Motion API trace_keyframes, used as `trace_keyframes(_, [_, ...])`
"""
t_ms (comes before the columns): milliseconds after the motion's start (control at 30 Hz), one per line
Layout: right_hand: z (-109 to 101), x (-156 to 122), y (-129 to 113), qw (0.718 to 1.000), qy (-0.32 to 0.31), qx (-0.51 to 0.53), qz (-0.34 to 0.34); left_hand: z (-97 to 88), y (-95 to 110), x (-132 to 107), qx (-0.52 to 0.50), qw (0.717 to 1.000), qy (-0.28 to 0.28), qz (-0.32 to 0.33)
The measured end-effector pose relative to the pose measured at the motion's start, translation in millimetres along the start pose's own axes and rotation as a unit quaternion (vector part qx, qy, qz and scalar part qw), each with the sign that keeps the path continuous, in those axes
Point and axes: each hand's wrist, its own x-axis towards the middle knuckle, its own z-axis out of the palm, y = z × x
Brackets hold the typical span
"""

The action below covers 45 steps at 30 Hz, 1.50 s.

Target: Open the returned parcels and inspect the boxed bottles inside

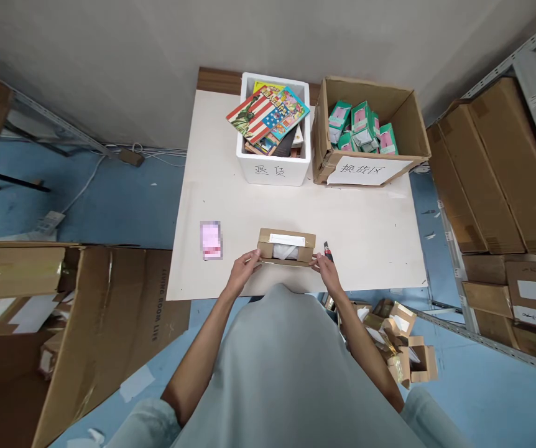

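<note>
A small cardboard box (306,254) lies near the front edge of the white table, its flaps apart. Something whitish or grey in wrapping (285,251) shows inside it, too covered to name. Fingers of my left hand (244,269) grip the box's left end. At its right end, my right hand (326,271) pinches the cardboard. Just beyond the right hand rests a box cutter (328,251) with a red and black handle. A blurred pink item (211,241) lies on the table to the left.
Behind stand a white foam box (272,171) of books and a carton (412,134) of small green-and-pink boxes. A large open carton (123,311) is at left on the floor. Discarded boxes (401,348) lie at right, beside shelving with cartons (510,168).
</note>
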Motion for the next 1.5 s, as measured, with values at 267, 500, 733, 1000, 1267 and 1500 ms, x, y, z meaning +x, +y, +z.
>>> trace_keyframes(267, [-15.9, 29.9, -33.8, 0.941, -0.043, -0.294, -0.163, -15.0, -18.5, 3.4, 0.081, 0.995, -0.045, 0.025])
trace_keyframes(500, [-13.1, 78.7, -56.3, 0.97, -0.017, -0.222, -0.098, -0.9, -37.6, 15.3, 0.19, 0.98, 0.004, 0.061])
trace_keyframes(733, [9.4, 129.9, -66.7, 0.982, 0.041, -0.181, 0.028, 4.6, -31.2, 25.7, 0.308, 0.946, 0.019, 0.097])
trace_keyframes(1000, [25.3, 67.3, -73.9, 0.931, 0.12, -0.332, -0.09, 13.6, -7.9, 15.9, 0.517, 0.798, -0.06, 0.303])
trace_keyframes(1267, [46.9, 21.9, -65.7, 0.757, -0.075, -0.589, -0.271, 34.6, 20.3, 14.2, 0.667, 0.647, -0.108, 0.355])
trace_keyframes(1500, [-17.3, 5.7, -54.7, 0.772, -0.007, -0.577, -0.267, -18.9, 21.5, 20.9, 0.603, 0.713, -0.071, 0.35])
